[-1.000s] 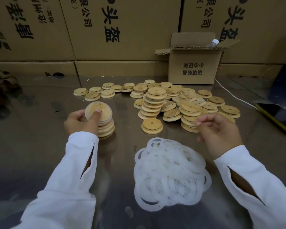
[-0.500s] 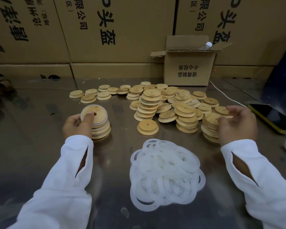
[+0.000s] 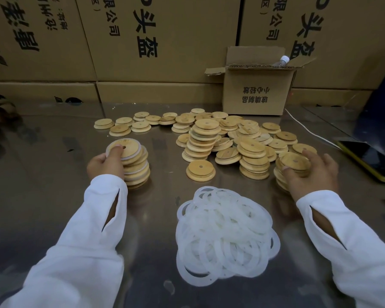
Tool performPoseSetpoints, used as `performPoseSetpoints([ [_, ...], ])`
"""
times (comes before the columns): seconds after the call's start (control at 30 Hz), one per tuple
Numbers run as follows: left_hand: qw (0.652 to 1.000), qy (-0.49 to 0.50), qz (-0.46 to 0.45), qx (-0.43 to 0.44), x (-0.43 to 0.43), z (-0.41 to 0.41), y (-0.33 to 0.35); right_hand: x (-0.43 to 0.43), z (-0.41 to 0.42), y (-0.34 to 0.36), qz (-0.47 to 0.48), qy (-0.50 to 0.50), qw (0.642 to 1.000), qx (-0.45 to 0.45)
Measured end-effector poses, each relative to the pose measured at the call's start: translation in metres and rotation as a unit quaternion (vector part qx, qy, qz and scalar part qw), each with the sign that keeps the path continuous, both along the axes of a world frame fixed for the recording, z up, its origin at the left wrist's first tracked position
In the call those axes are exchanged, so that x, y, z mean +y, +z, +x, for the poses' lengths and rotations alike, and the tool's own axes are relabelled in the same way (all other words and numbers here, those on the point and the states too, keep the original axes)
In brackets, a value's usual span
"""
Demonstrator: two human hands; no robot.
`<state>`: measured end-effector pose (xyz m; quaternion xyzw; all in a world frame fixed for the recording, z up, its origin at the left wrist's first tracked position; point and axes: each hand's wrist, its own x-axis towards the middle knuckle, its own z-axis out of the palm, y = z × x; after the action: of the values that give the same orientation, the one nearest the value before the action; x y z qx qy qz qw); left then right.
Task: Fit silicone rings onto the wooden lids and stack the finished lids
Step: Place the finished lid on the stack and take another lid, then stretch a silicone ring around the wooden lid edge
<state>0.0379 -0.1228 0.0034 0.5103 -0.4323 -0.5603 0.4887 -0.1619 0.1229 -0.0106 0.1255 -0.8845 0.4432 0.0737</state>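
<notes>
1. Wooden lid (image 3: 295,161), bare: tops the rightmost pile (image 3: 280,181); your right hand (image 3: 316,174) closes its grip round it, likely to lift it.
2. Ringed lid (image 3: 126,150): on the finished stack (image 3: 138,172); your left hand (image 3: 103,162) pinches it, probably squaring it.
3. Silicone rings (image 3: 225,236): heaped on the surface (image 3: 53,174) between your arms, near both hands.

Dim warm light, soft tabletop (image 3: 53,196) glare, wide-angle edge bending
</notes>
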Motion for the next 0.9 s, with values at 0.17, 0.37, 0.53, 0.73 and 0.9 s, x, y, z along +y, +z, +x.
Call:
performPoseSetpoints([
  [0.17,0.999,-0.029,-0.039,-0.013,0.000,-0.001,-0.003,-0.001,-0.002,-0.003,0.014,0.020,1.000,0.008],
  [0.37,0.998,-0.026,-0.056,-0.011,0.000,-0.003,-0.004,-0.003,-0.002,-0.008,0.010,0.024,0.999,0.038],
  [0.53,0.995,-0.030,-0.086,-0.038,0.000,-0.005,-0.008,-0.004,-0.004,-0.008,0.012,0.019,0.999,0.030],
  [0.73,0.991,0.020,-0.135,-0.011,0.007,-0.002,-0.002,-0.003,-0.006,-0.007,0.031,-0.013,0.999,0.029],
  [0.9,0.934,-0.006,-0.357,0.007,0.047,-0.007,0.004,-0.005,-0.005,-0.007,0.023,-0.055,0.997,0.042],
])
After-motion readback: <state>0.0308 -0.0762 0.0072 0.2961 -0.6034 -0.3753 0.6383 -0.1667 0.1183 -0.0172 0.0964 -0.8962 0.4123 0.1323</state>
